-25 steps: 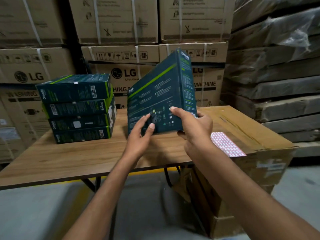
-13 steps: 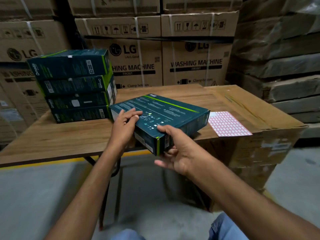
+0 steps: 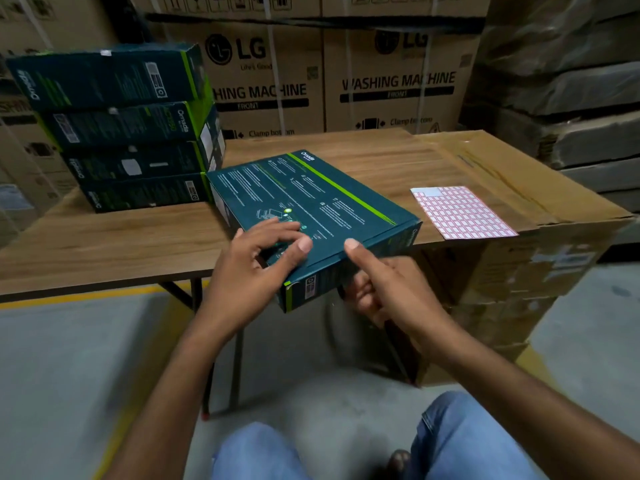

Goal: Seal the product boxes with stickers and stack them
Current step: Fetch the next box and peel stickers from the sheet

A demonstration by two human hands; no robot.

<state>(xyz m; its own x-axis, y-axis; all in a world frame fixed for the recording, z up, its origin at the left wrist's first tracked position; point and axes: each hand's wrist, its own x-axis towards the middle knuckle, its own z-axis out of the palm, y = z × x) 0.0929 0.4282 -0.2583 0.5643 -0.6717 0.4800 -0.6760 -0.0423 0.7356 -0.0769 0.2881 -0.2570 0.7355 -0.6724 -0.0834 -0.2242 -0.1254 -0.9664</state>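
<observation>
A dark teal product box (image 3: 311,202) with a green stripe lies flat on the wooden table (image 3: 104,237), its near corner hanging over the front edge. My left hand (image 3: 256,265) rests on its top face near that corner, fingers bent. My right hand (image 3: 384,285) holds the box's near right side, thumb on the top edge and fingers curled underneath. A stack of several like boxes (image 3: 128,133) stands at the table's left rear, touching the flat box. A sheet of red-bordered stickers (image 3: 464,213) lies to the right.
A large open cardboard carton (image 3: 540,251) stands against the table's right end, and the sticker sheet partly rests on its flap. Big washing machine cartons (image 3: 391,81) wall the back. Wrapped pallets (image 3: 571,81) rise at right. My knees (image 3: 467,441) show below.
The box was held upright a second ago and has been laid flat on the table. Since then it slid slightly toward me, and the camera tilted downward.
</observation>
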